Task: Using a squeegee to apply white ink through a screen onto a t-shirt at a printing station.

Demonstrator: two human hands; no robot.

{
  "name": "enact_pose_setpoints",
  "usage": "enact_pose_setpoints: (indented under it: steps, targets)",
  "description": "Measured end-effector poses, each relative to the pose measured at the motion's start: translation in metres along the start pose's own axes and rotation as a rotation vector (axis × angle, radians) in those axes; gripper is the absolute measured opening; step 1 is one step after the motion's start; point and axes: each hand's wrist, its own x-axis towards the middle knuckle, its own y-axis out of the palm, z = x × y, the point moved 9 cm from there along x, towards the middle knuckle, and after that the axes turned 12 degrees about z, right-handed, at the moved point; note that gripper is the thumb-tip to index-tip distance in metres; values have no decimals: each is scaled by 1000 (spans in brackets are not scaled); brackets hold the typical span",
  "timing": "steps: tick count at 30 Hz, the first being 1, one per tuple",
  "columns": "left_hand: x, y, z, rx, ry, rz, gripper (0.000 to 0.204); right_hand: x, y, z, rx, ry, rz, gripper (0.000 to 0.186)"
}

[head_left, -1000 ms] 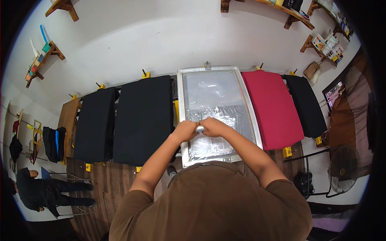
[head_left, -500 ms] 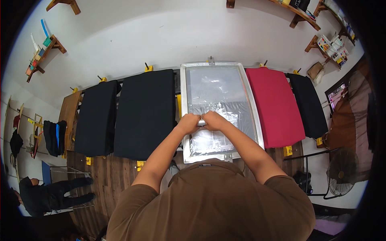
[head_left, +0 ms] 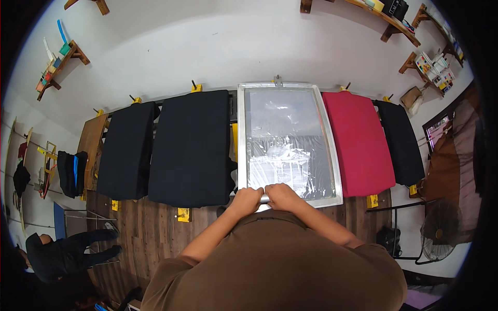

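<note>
A brown shirt (head_left: 275,259) fills the bottom centre of the frame, and just above its collar both fists are set side by side. A bar (head_left: 265,199) is gripped by the left hand (head_left: 248,201) and the right hand (head_left: 284,198), with the fingers of each curled and clamped on it; the fingertips are hidden, and most of the bar is covered by the fists. Only a short silver piece is exposed in the gap between them. Its long axis appears to be laid left to right, across the length of the screen (head_left: 243,145), and neither hand is clearly nearer to it.

The bar is held at the screen's near end, at lower centre, so nearly all the mesh (head_left: 280,114) is left stretching up the picture beyond the knuckles. The screen is flanked at right by a red pad (head_left: 358,145) and at left by a black pad (head_left: 189,150). Its far end is met by a metal clamp (head_left: 278,80) at upper centre, close to the white wall (head_left: 228,52). A shelf (head_left: 391,23) is mounted at upper right.
</note>
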Motion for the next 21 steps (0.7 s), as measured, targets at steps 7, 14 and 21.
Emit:
enact_pose_setpoints:
  steps: [7,14,21]
  targets:
    - [1,-6,-6,-10,28,-6,18,-3,-4,-1,14,-6,-48,24]
    - [-8,-6,-19,59,65,25,23,-13,1,6,-26,-17,-111,26]
    - [-9,-5,-24,64,126,83,34,-19,-8,18,-111,-47,-32,33]
